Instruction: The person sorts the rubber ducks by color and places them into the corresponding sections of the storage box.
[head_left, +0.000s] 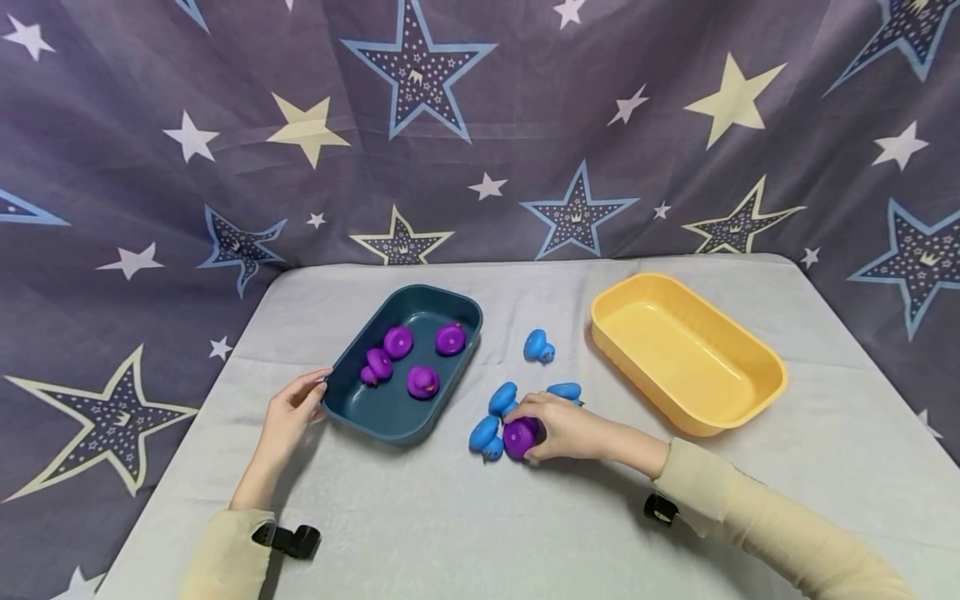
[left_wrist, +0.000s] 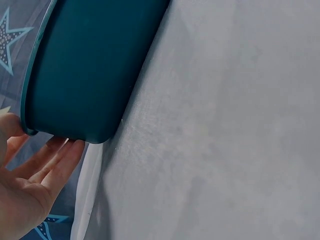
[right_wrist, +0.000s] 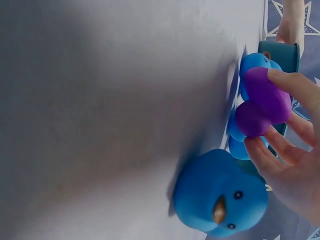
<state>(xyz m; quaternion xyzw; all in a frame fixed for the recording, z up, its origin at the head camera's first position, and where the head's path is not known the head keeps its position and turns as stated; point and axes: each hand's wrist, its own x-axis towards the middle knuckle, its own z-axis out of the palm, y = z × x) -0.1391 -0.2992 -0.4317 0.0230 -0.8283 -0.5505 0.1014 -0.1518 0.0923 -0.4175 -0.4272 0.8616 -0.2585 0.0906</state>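
Observation:
My right hand grips a purple rubber duck between thumb and fingers. In the right wrist view, the duck is pinched with its rounded head toward the fingertips. Blue rubber ducks lie right beside it, and another blue duck faces the right wrist camera. My left hand holds the near left corner of a dark teal bin, thumb at the rim and fingers against the outer wall. Several purple ducks lie tipped about inside that bin.
A yellow bin stands at the right, with nothing in it. One blue duck lies apart between the two bins. Pale cloth covers the table, and a star-patterned curtain hangs behind it.

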